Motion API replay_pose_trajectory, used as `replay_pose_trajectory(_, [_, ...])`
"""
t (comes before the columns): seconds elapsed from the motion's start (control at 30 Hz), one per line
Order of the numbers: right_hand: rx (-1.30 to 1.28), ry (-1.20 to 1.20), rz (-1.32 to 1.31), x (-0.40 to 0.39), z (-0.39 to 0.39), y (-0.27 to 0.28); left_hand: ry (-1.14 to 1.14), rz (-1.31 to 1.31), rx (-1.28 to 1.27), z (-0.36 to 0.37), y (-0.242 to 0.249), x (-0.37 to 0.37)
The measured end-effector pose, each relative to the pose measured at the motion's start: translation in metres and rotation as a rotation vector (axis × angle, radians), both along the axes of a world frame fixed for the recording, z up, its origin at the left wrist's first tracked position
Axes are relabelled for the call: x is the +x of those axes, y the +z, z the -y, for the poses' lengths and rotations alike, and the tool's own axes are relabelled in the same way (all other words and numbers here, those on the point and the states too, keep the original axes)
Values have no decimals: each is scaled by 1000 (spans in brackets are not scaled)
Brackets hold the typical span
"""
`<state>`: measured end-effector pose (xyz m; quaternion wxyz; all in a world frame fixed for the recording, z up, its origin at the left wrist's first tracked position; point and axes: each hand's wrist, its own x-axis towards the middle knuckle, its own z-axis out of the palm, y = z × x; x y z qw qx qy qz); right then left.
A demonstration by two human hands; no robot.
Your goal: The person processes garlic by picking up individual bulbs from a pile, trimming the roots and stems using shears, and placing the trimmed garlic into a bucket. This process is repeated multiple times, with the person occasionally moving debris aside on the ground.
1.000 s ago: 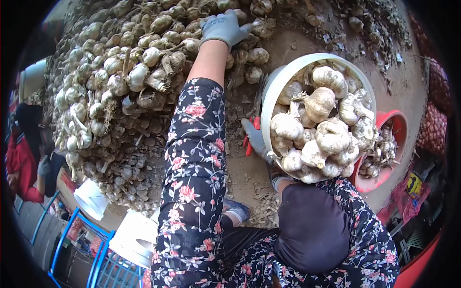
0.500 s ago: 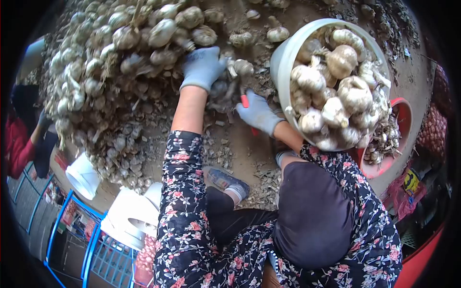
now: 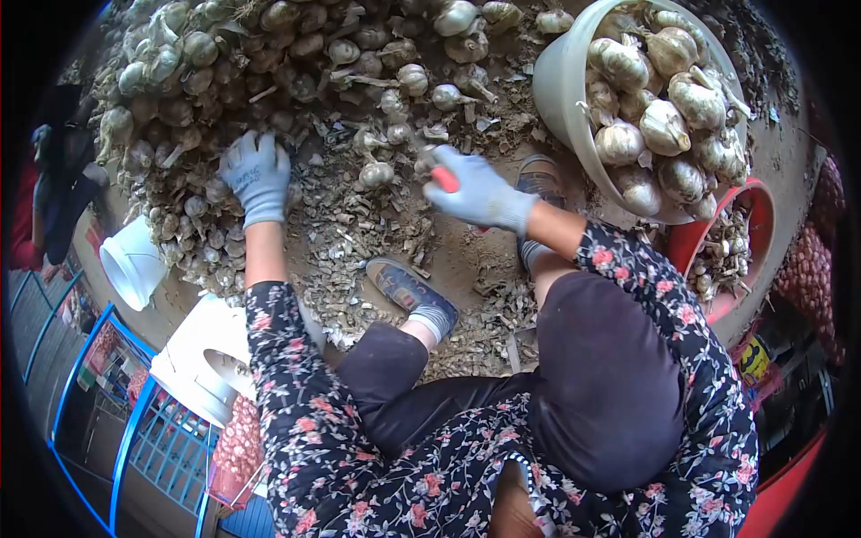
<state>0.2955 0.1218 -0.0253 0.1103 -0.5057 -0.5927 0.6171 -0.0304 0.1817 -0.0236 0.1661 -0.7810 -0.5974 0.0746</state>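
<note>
My left hand (image 3: 256, 175), in a grey-white glove, rests on the lower edge of a big heap of garlic (image 3: 188, 108). Its fingers are spread over the bulbs and hold none. My right hand (image 3: 484, 190), also gloved, is closed around a red-handled tool (image 3: 445, 178). Part of the handle shows below the fist, and the tool's far end is blurred near some loose garlic. Just left of the tool lies a garlic bulb (image 3: 376, 174) with its stem on. Other bulbs with stems lie above it on the dirt.
A white bucket (image 3: 558, 85) full of trimmed garlic stands at right, beside a red tub (image 3: 762, 211) of smaller pieces. Cut stems (image 3: 359, 255) litter the ground around my feet. At left are white buckets (image 3: 193, 359), a blue metal frame (image 3: 126, 448) and another person's dark-clothed body.
My left hand has moved left and down, from the upper middle onto the heap's lower edge. My right hand stays near its place with the tool. The view has shifted.
</note>
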Motion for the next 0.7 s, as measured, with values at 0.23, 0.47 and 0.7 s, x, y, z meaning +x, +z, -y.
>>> replay_pose_trajectory(0.23, [129,-639,7,40,11,-25,-321,576,-55,-152,-16,226])
replay_pose_trajectory(0.47, [-173,-892,-56,45,-16,-80,-141,316,-517,-173,8,269])
replay_pose_trajectory(0.7, [-199,-484,253,13,-25,-75,157,297,-774,-82,-26,148])
